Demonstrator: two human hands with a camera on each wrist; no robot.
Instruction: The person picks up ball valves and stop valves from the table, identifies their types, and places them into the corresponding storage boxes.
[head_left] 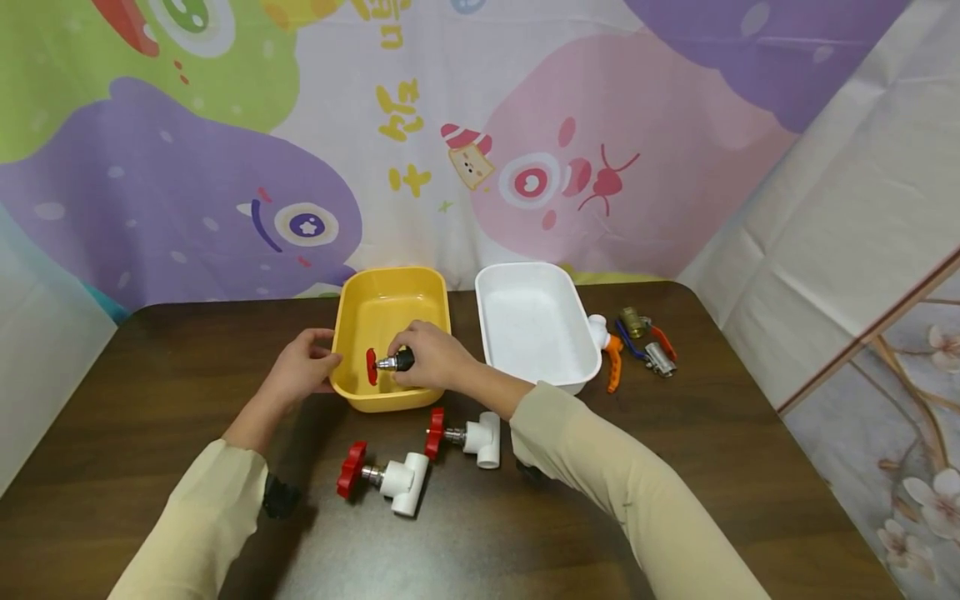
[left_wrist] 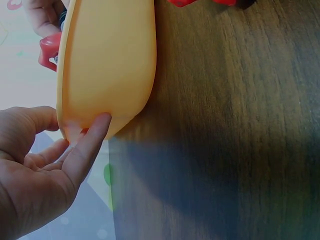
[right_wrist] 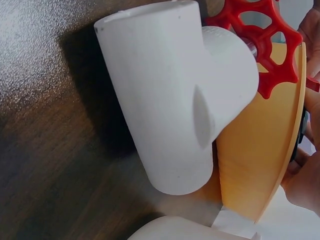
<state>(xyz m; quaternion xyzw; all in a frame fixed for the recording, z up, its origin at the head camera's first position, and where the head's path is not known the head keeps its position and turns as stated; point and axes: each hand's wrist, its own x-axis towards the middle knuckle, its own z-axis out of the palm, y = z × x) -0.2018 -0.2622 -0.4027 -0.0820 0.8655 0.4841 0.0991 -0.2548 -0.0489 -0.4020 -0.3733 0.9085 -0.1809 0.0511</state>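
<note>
My right hand [head_left: 435, 358] grips a small valve [head_left: 405, 360] with a black body, a metal stem and a red handle [head_left: 371, 367], held over the inside of a yellow tray [head_left: 393, 403]. At the tray's left side, my left hand [head_left: 300, 367] pinches the rim, with the thumb at the edge and fingers against the outer wall [left_wrist: 112, 60] in the left wrist view. Two white tee valves with red handwheels, one nearer [head_left: 405, 483] and one farther right [head_left: 483, 440], lie in front of the tray. A white tee body [right_wrist: 155, 100] fills much of the right wrist view.
To the right of the yellow tray stands a white tray [head_left: 534, 325]. Beside it lie a white valve with an orange handle [head_left: 613, 362], a brass valve [head_left: 632, 322] and a silver valve [head_left: 660, 358]. A printed cloth [head_left: 420, 217] hangs behind the dark wooden table [head_left: 675, 500].
</note>
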